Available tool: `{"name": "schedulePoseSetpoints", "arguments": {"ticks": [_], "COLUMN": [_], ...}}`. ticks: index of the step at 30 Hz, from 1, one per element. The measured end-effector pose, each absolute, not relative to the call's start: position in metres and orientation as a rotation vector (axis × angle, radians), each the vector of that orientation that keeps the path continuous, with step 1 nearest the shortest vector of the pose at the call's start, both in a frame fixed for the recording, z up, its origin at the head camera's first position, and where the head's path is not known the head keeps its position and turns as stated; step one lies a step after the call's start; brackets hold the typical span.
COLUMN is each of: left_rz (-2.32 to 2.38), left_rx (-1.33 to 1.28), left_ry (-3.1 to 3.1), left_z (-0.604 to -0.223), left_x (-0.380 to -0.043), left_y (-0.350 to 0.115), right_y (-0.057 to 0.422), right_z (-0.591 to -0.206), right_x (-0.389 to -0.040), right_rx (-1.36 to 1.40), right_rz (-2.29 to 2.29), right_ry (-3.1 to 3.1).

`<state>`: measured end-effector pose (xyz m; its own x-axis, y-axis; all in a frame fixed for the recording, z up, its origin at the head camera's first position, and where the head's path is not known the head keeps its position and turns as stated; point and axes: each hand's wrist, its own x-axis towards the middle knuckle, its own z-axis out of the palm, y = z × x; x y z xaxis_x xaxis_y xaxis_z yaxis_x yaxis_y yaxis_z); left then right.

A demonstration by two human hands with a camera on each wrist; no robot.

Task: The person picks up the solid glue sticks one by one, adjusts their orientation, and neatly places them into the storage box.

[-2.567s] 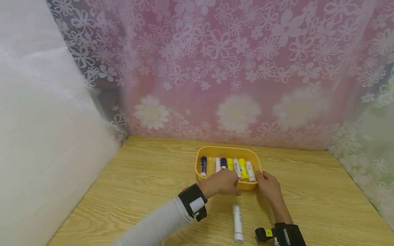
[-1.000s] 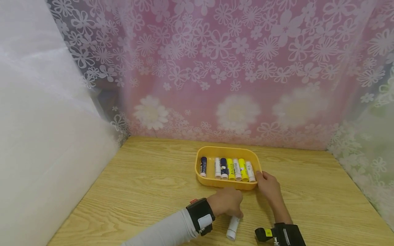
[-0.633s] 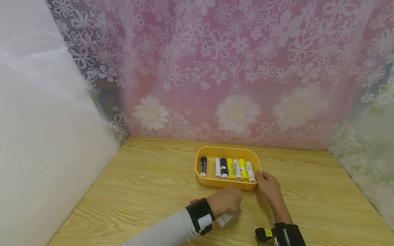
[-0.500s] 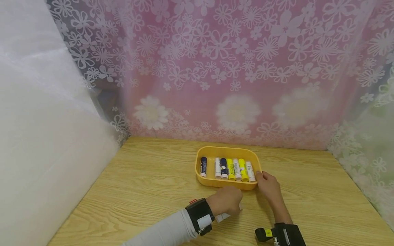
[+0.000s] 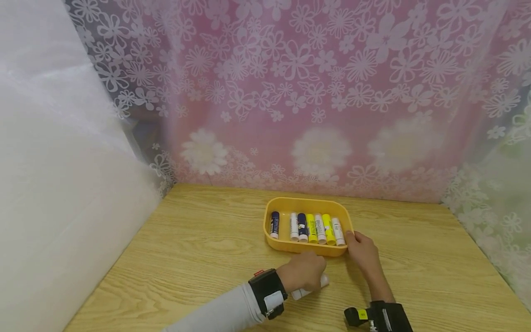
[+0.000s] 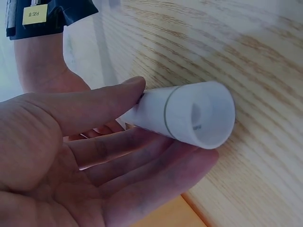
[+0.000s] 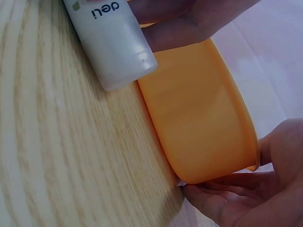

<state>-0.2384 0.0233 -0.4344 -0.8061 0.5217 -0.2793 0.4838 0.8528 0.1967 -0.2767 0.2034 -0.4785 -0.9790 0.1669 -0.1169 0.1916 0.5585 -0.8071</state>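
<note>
My left hand (image 5: pixel 304 271) pinches a white glue stick (image 5: pixel 325 280) low over the table, just in front of the yellow tray (image 5: pixel 282 245). In the left wrist view, the thumb lies along one side of the glue stick (image 6: pixel 154 109) and the fingers along the other, its hollow base end toward the camera. The right wrist view shows "deli" lettering on the glue stick (image 7: pixel 118 52). My right hand (image 5: pixel 362 251) holds the tray's near right corner, thumb at the rim and fingers by the bottom edge. Inside the tray lie several glue sticks, among them a dark blue one (image 5: pixel 274 225) apart at the left.
A row of white, blue and yellow glue sticks, including a yellow one (image 5: pixel 328 229), fills the tray's right part; a gap separates it from the leftmost stick. The wooden table (image 5: pixel 199 240) ends at a flowered curtain (image 5: pixel 265 152) behind the tray.
My left hand has come back from over the tray to the glue stick lying on the table and taken hold of it. The stick has turned crosswise. My right hand stays at the tray corner.
</note>
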Motion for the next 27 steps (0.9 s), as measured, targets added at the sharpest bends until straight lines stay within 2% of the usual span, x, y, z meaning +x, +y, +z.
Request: {"name": "schedulePoseSetpoints", "arguments": {"ticks": [27], "left_rz": [0.257], "left_rx": [0.869], "left_ry": [2.757], "left_z": [-0.4423], "left_x": [-0.2422], "left_y": [0.0184], "right_y": [0.2019], "right_z": [-0.4752], "right_x": [-0.2744], "right_rx": [0.307], "right_rz": [-1.433], "right_ry": [2.74]}}
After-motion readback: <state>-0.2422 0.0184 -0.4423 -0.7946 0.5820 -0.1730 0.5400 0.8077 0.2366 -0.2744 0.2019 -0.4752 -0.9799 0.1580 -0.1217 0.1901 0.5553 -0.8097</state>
